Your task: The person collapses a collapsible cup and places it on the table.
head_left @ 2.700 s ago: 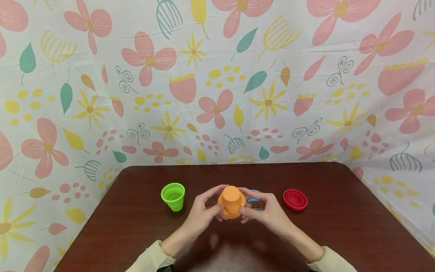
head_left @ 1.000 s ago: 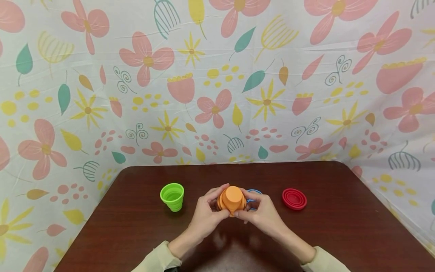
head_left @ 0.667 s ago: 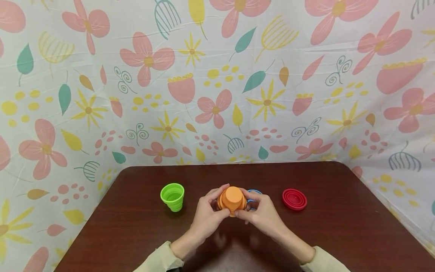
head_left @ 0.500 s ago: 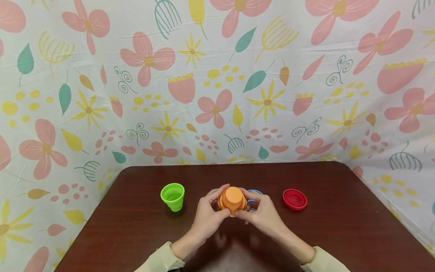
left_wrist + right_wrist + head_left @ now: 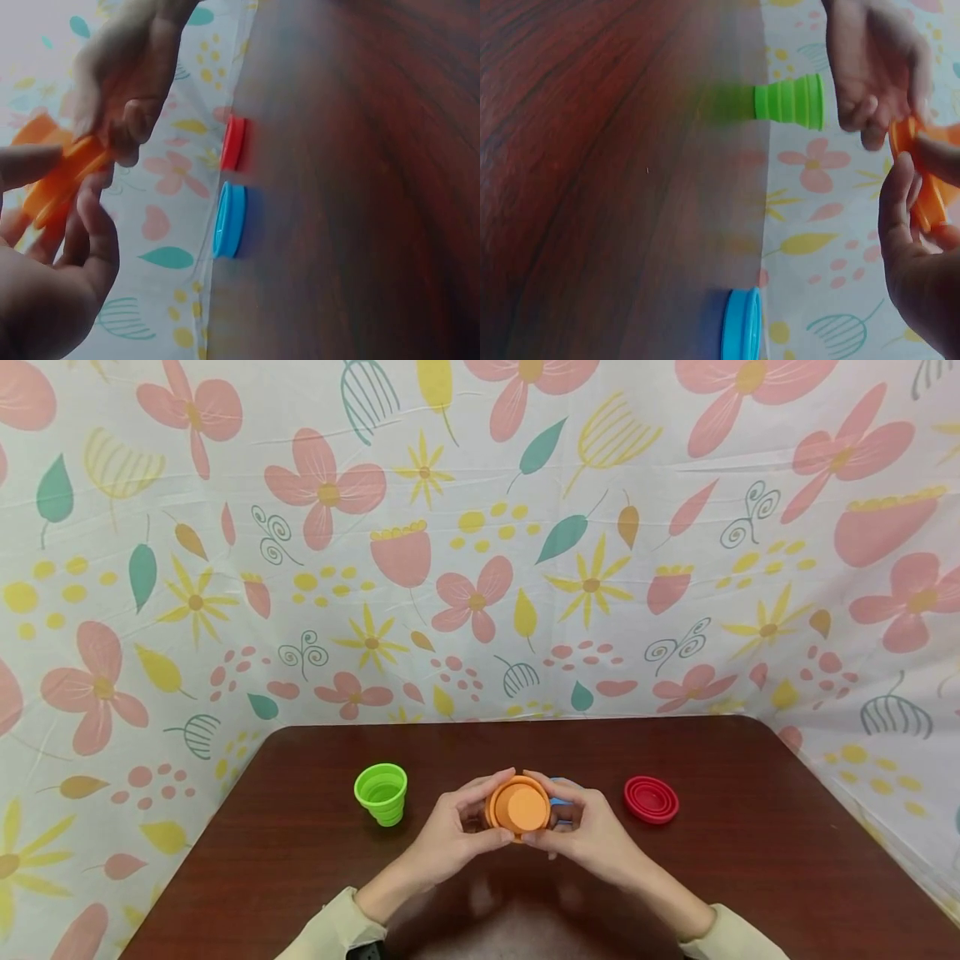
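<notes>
Orange collapsible cup [image 5: 523, 808]: likely light, soft, flexible; best held edgewise; left grip [image 5: 456, 828], right grip [image 5: 592, 830] both pinching it

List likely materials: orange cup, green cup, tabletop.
Orange cup: probably silicone or soft plastic, matte; even colour, no sharp glints.
Green cup: likely similar, satin; stepped rings in the wall, soft highlights.
Tabletop: wood or wood-look laminate, can't tell which; semi-gloss, reddish-brown streaked grain, blurred reflections.

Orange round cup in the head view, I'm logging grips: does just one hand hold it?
No, the left hand and right hand grip the orange round cup from opposite sides.
</notes>
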Demonstrator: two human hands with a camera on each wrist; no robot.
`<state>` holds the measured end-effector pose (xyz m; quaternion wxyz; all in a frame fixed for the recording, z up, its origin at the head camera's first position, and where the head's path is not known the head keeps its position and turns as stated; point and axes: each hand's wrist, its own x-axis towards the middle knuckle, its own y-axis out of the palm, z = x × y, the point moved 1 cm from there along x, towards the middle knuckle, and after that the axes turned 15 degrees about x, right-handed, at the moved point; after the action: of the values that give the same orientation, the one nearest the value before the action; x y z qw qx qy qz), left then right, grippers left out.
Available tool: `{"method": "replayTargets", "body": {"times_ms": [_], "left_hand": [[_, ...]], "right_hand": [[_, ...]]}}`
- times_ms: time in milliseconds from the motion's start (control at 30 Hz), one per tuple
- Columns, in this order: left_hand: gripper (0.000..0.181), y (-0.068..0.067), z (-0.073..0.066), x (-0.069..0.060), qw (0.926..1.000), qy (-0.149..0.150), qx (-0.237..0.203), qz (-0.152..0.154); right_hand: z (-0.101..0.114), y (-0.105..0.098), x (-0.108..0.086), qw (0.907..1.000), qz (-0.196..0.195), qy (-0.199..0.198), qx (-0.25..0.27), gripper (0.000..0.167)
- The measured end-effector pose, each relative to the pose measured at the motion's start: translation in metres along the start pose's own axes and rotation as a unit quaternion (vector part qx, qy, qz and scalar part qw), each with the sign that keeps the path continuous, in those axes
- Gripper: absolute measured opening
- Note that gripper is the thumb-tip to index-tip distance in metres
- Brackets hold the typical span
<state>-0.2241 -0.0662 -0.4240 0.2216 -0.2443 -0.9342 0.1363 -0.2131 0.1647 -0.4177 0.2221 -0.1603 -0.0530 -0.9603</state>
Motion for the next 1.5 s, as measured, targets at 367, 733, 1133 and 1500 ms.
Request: {"method": "replayTargets", "body": {"times_ms": [367, 733, 1133, 1500], "left_hand": [[0.071, -0.007, 0.003, -0.007, 0.9997, -0.002, -0.018, 0.018], [0.07, -0.01, 0.004, -0.007, 1.0, 0.006, -0.002, -0.002], [0.062, -0.011, 0.003, -0.008, 1.0, 0.004, -0.004, 0.007], [0.035, -0.01, -0.001, -0.006, 0.9977, -0.027, -0.057, -0.025]], "right_hand": [[0.003, -0.005, -0.001, 0.9983, 0.043, 0.03, 0.025, 0.071], [0.005, -0.005, 0.0, 0.9954, 0.056, 0.038, 0.068, 0.06], [0.008, -0.001, 0.002, 0.9915, 0.019, 0.063, 0.112, 0.045], [0.011, -0.001, 0.001, 0.9903, 0.031, 0.08, 0.109, 0.045]]}}
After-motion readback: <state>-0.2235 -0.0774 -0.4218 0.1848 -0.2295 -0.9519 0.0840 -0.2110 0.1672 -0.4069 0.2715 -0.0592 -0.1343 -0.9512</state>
